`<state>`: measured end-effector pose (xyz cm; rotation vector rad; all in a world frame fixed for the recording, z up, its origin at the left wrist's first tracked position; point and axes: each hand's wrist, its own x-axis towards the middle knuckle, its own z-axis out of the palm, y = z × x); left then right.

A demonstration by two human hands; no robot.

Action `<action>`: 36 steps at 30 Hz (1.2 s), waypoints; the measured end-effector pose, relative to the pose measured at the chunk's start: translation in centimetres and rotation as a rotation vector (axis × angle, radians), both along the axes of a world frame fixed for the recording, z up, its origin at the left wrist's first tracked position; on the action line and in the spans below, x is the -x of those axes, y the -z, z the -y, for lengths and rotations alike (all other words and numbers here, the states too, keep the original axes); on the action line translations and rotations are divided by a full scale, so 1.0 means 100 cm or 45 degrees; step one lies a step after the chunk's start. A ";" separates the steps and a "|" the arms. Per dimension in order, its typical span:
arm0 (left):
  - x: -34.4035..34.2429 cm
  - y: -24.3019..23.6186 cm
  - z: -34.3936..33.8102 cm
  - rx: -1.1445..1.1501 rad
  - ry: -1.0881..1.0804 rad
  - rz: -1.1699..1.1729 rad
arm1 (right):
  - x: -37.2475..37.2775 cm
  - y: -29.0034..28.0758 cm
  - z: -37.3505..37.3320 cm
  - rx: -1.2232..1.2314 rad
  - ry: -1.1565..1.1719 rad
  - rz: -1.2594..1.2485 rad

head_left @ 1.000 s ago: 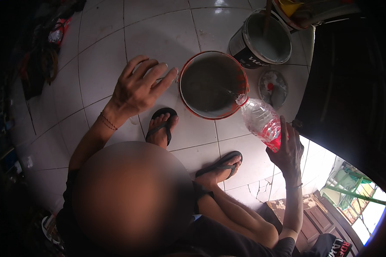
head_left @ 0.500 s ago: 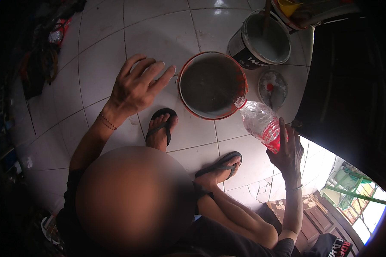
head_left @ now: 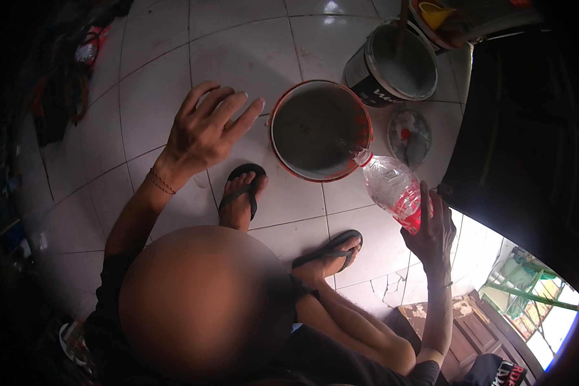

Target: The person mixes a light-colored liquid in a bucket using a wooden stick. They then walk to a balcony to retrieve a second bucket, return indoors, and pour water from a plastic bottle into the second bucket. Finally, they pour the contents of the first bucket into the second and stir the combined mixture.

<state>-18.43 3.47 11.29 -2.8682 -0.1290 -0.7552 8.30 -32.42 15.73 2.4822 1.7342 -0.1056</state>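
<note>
In my right hand is a clear plastic bottle with a red label, gripped near its base and tilted. Its mouth hangs over the right rim of an orange-rimmed bucket, and water runs from it into the grey contents. Left of that bucket, my left hand hovers in the air with fingers apart and slightly bent. It holds nothing and does not touch the rim.
A black bucket with a stick in its grey contents stands beyond, to the right. Beside it lies a round, stained lid with a red centre. A yellow funnel is at the far right. Dark clutter lines the left.
The bottle still pours, with its mouth at the bucket's right rim. Both hands keep nearly the same pose; the view has shifted very slightly.
</note>
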 end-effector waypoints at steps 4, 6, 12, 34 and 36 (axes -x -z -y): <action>0.000 -0.001 -0.001 0.007 -0.004 0.000 | 0.001 -0.003 0.000 0.047 0.037 0.001; 0.000 0.000 -0.002 0.000 -0.007 0.002 | 0.001 -0.003 0.000 0.038 0.033 0.011; -0.001 0.001 -0.001 0.039 0.000 0.018 | 0.000 -0.002 0.000 0.007 0.012 0.037; -0.057 -0.018 0.027 0.660 0.291 0.209 | 0.002 0.023 -0.021 -0.578 0.163 -0.388; -0.065 -0.023 0.033 0.787 0.335 0.188 | 0.004 0.027 -0.023 -0.628 0.260 -0.476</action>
